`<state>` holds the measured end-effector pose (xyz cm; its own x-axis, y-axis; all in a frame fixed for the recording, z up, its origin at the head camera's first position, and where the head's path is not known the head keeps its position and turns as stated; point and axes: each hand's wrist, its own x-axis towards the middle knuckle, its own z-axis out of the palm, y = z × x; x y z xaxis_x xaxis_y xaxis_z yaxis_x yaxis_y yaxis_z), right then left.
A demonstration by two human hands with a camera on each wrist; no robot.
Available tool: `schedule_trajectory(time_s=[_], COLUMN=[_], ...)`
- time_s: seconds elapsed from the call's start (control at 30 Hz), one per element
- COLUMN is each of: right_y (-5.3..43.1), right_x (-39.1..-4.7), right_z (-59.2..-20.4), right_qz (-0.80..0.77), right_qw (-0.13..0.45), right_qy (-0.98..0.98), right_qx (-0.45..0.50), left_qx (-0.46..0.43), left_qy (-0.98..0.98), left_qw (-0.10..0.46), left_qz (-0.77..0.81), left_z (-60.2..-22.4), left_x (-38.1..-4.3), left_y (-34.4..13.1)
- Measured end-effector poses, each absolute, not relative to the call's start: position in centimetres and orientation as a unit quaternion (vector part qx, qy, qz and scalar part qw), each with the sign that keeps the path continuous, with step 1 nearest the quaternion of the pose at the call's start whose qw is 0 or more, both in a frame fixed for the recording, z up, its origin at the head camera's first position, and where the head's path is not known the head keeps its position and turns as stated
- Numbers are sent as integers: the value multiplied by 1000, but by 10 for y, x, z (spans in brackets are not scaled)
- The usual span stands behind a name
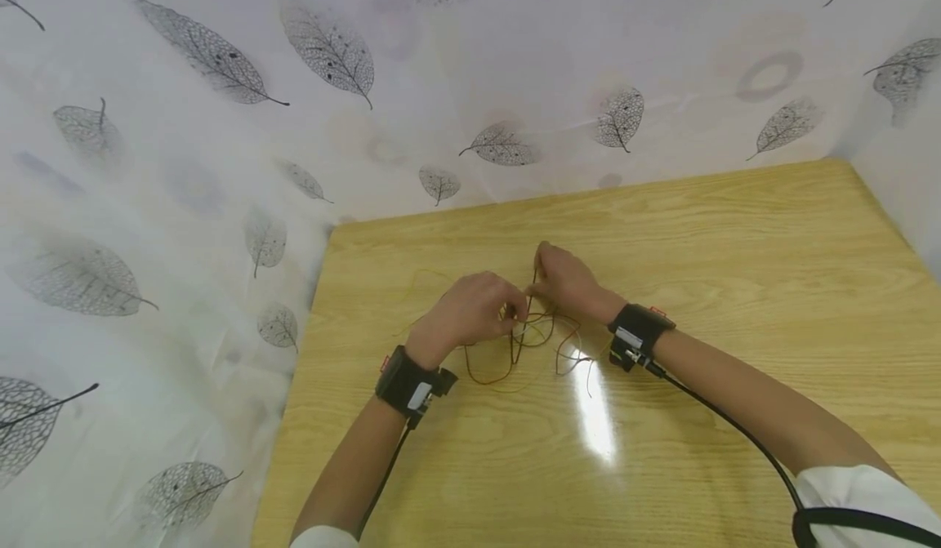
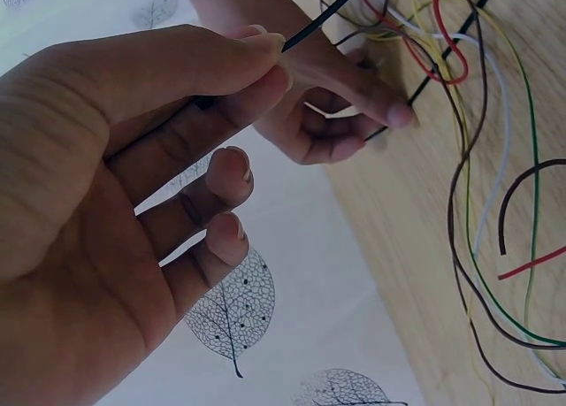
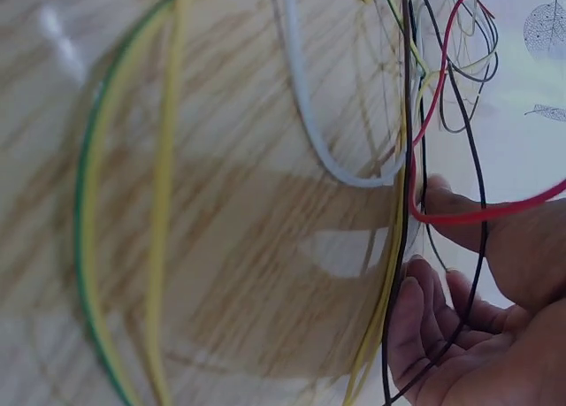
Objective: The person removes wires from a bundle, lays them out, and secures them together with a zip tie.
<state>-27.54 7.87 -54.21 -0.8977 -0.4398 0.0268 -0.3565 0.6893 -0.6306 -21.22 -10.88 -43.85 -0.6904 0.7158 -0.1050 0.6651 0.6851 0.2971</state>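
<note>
My left hand [image 1: 470, 307] pinches a black wire [image 2: 320, 19] between thumb and forefinger, its other fingers bent loosely beneath. Slightly farther right, my right hand [image 1: 569, 282] grips a dark strand with thumb and fingertips; the left wrist view shows black wire passing through its pinch. Loose wires hang and lie tangled around both hands: brown [image 2: 453, 194], green [image 2: 535, 176], white [image 2: 502, 114] and red [image 2: 462, 61]. Close to the right wrist camera, a yellow wire [image 3: 161, 185] and a white wire [image 3: 309, 141] loop past, and a red wire [image 3: 504, 213] crosses before the right hand.
Under the hands is a shiny wood-grain table [image 1: 735, 311]. Leaf-patterned sheeting [image 1: 367, 140] rises behind it and at both sides. Each wrist wears a black band [image 1: 408, 380] with a cable; the right arm's cable [image 1: 735, 425] runs along the forearm.
</note>
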Motion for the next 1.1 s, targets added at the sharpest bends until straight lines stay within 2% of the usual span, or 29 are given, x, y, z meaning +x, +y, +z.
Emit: schedule_trajectory(time_s=[0.33, 0.67, 0.93, 1.1], right_y=[82, 85, 88, 87], right_x=[-271, -265, -259, -257], right_z=[-532, -506, -506, -509], right_qz=[-460, -449, -465, -473], right_qw=[6, -81, -33, -17], right_qy=[853, 834, 811, 799], right_qx=[-246, -311, -354, -372], left_qx=[370, 341, 338, 303], left_qy=[914, 911, 908, 906], left_qw=[85, 72, 57, 45], left_qz=[143, 221, 240, 292], left_z=[-446, -454, -452, -456], left_x=[-219, -225, -228, -231], left_y=[-112, -118, -117, -116])
